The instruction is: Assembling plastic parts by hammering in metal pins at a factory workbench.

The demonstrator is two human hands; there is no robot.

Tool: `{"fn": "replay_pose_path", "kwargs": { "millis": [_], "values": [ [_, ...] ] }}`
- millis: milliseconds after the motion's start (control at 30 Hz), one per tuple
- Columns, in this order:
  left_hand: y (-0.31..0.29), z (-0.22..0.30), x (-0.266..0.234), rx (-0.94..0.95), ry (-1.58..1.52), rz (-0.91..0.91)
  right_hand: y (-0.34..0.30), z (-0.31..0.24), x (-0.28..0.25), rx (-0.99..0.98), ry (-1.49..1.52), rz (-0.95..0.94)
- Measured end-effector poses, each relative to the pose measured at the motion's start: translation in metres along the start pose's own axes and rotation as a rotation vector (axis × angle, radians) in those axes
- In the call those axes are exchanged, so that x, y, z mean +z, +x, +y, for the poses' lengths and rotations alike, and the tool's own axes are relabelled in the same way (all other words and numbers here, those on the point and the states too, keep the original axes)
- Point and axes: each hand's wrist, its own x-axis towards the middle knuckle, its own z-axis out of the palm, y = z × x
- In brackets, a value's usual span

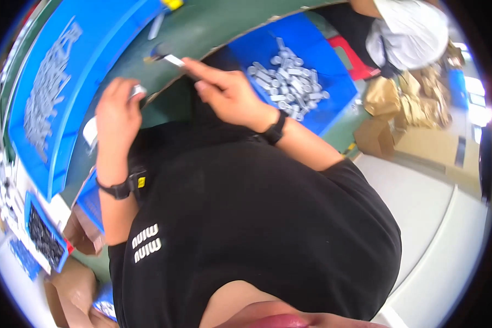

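Observation:
My right hand [235,98] is closed round a slim brush-like tool [174,60] with a silver band and a dark, blurred tip. The tool points to the far left, over the green work surface [202,27]. To its left, my left hand [116,109] is curled, its fingers pinching a small whitish piece [139,90]; most of that piece is hidden. The two hands are apart. Just left of my left wrist lies a white object [90,131], partly covered.
A long blue bin [87,71] of thin grey strips stands on the left. Another blue bin [333,82] at right holds many grey cylindrical parts. Cardboard boxes [426,145] and brown paper [382,98] are at far right. A co-worker's white sleeve [407,33] shows at the top right.

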Motion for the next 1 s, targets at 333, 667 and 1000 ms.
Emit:
{"fn": "replay_pose_path", "kwargs": {
  "millis": [333,667,1000],
  "values": [
    [-0.023,0.012,-0.022,0.283,0.051,0.048,0.001,-0.001,-0.002,0.125,-0.037,-0.009],
    [-0.055,-0.026,0.006,-0.315,-0.158,0.406,0.031,-0.022,0.011,0.089,-0.065,-0.258],
    [-0.057,-0.052,0.019,-0.156,-0.152,0.605,0.068,-0.077,0.02,-0.09,-0.099,-0.221]
  ]
}}
